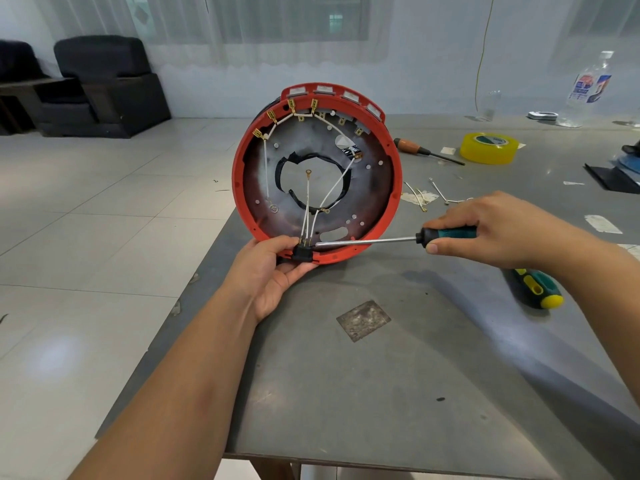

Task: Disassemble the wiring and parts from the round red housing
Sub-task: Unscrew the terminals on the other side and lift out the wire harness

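From the head view, I have the round red plastic housing [317, 174] standing on edge on the grey metal table [381, 375], its open side facing me and its bottom rim cradled by my left hand [273, 275]. That hand grips the rim from below, the thumb up against a small black plastic socket block [302, 252] set into the rim. My right hand [498, 226] is clenched around the black-and-teal handle of a long-shafted screwdriver [398, 239], whose tip reaches in just right of the block, where thin white wires [308, 216] with brass terminals come down to it. More white wires run along the far rim to gold spade connectors [291, 107], well above my left hand. I judge the step in hand to be freeing the socket block and its wires at the near rim; whether the tip is seated on a screw or prying a clip I cannot tell. The next move calls for steady pressure along the shaft while the left hand braces the housing against tipping. Beyond my right hand lie loose white wire pieces [420, 197], a wooden-handled screwdriver [426, 150] and a yellow roll of tape [489, 147]; a green-and-yellow handled tool [535, 289] lies under my right forearm.
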A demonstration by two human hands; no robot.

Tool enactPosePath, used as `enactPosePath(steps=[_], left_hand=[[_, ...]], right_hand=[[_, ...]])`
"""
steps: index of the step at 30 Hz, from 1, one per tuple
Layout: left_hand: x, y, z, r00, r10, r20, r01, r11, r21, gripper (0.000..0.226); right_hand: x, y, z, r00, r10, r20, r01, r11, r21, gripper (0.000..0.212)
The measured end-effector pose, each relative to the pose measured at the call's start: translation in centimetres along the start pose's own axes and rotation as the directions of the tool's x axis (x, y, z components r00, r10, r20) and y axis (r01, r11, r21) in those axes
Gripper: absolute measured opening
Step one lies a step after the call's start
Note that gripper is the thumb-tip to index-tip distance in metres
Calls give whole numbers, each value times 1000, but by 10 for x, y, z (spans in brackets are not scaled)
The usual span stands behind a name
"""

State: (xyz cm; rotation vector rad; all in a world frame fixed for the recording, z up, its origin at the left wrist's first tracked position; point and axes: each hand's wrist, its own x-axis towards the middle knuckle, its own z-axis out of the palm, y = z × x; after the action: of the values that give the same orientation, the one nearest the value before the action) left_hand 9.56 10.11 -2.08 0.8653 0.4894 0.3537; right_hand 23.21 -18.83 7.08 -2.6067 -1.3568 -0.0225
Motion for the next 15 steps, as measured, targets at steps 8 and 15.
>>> enactPosePath(steps=[8,15], left_hand=[[-1,2,3,999,-10,-50,9,1000,-15,19],[-4,4,4,997,-31,-64,27,997,-71,15]], right_hand=[[-14,-2,25,976,-124,-180,118,992,-41,67],[-20,-1,47,941,-136,-309,127,991,-51,61]])
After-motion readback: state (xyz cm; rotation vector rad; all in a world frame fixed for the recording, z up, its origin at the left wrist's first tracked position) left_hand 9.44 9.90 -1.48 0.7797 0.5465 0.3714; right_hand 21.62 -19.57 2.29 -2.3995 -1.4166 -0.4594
